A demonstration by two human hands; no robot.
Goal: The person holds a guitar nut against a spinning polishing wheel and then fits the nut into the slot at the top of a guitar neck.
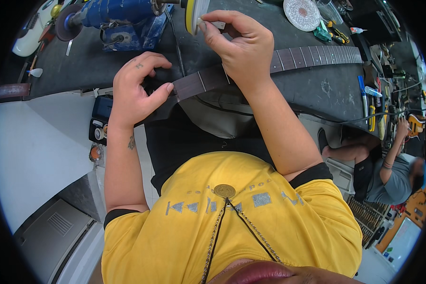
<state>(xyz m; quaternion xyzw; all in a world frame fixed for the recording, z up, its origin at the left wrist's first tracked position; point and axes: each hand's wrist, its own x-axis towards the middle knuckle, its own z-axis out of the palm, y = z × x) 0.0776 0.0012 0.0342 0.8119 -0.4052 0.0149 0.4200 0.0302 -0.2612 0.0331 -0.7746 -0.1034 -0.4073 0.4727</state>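
Observation:
My right hand [247, 49] is raised beside a yellow-edged disc [190, 18] on a blue bench grinder [123, 21]. Its thumb and forefinger pinch a small whitish piece [219, 25], mostly covered by the fingers, close to the disc's pale face. A dark guitar neck [312, 57] with metal frets lies across the bench and passes behind my right wrist. At its left end, my left hand [136, 90] curls round the neck, thumb touching the fretboard's end; the part under the palm is hidden.
A second, dark wheel [67, 22] sits on the grinder's left. A cable [176, 42] crosses the black bench. Pens and a yellow cutter [372, 118] lie at the right edge, pliers [337, 35] and a round patterned disc [301, 14] farther back. Another person [390, 177] sits at the right.

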